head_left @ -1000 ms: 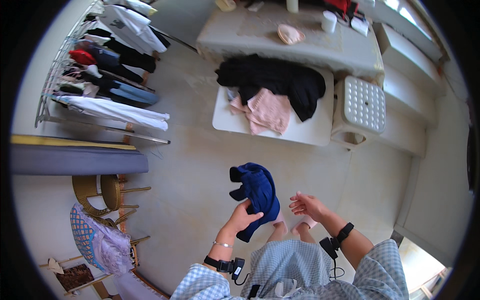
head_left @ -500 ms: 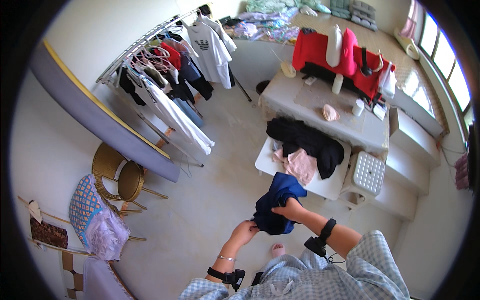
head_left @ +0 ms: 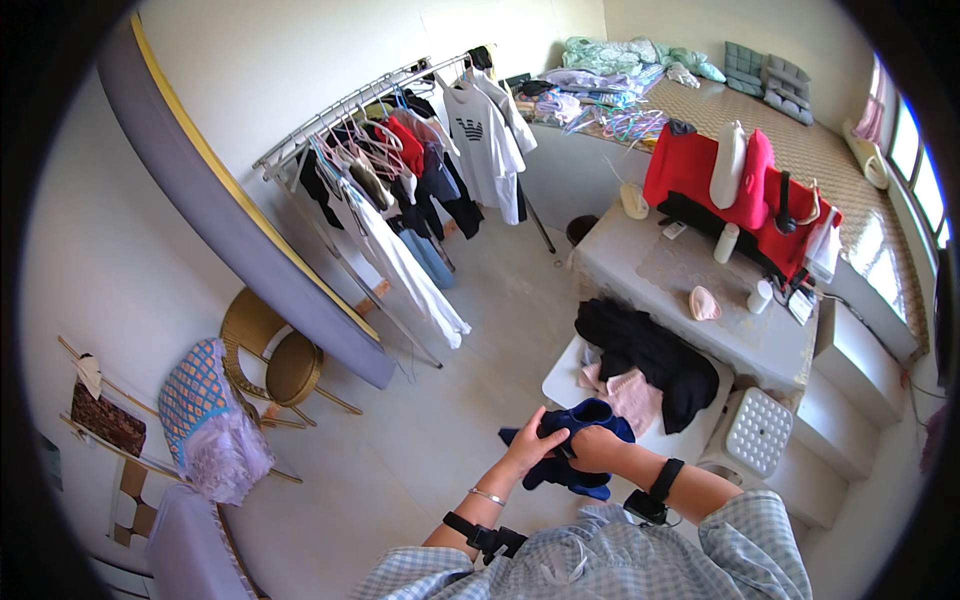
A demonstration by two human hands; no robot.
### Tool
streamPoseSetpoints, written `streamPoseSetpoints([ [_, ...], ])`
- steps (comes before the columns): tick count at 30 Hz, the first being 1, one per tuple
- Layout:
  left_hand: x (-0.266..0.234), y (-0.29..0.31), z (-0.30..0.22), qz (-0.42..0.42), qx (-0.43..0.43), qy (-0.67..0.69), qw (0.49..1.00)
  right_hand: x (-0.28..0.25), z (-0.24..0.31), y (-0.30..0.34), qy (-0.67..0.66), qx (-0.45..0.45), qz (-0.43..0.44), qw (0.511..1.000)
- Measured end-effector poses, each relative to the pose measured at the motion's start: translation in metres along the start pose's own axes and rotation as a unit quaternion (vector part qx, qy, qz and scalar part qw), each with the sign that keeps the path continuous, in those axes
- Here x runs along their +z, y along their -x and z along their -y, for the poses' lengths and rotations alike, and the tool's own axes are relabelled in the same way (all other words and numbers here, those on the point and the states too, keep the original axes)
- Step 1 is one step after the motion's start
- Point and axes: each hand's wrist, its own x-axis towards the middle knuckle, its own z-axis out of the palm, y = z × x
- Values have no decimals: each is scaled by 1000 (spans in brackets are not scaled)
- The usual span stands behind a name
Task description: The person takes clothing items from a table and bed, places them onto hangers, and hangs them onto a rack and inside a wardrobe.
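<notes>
You had two hands (head_left: 533, 447) on one blue garment (head_left: 582, 416), and you wore two black wrist straps (head_left: 667, 479) and one bracelet (head_left: 487, 495). Around you there were two tables (head_left: 640, 268), one white stool (head_left: 755, 435), one clothes rack (head_left: 345, 110) and two grey cushions (head_left: 788, 88). You also had one pink garment (head_left: 637, 404) and one black heap of cloth (head_left: 655, 365) ahead of you.

- Clothes rack (head_left: 340, 120), left of centre, hung with garments (head_left: 400, 270) (a white T-shirt (head_left: 492, 165) bears a dark emblem (head_left: 469, 130))
- Grey panel (head_left: 250, 235), yellow-edged, beside the rack
- Gold chair (head_left: 295, 368), near the panel
- White stool (head_left: 754, 430), dotted seat, beside the steps (head_left: 845, 425)
- Grey cushions (head_left: 788, 88), upon the matted platform (head_left: 690, 100)
</notes>
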Motion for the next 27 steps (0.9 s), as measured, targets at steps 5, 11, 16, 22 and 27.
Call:
streamPoseSetpoints([
  [5,-20,-39,-9,-2,97,-113,989,-24,-19,-42,28,-38,49,998],
  [11,-65,-68,-35,-1,68,-41,997,-49,-21,-109,44,-42,75,995],
  [16,-127,-111,-39,-20,182,-240,953,-58,-12,-189,2,-3,72,997],
  [22,-220,-155,-75,-46,211,-181,960,-76,15,-292,17,26,51,998],
  [27,-309,-189,-86,-127,91,-2,988,-97,30,-355,-20,-15,52,998],
])
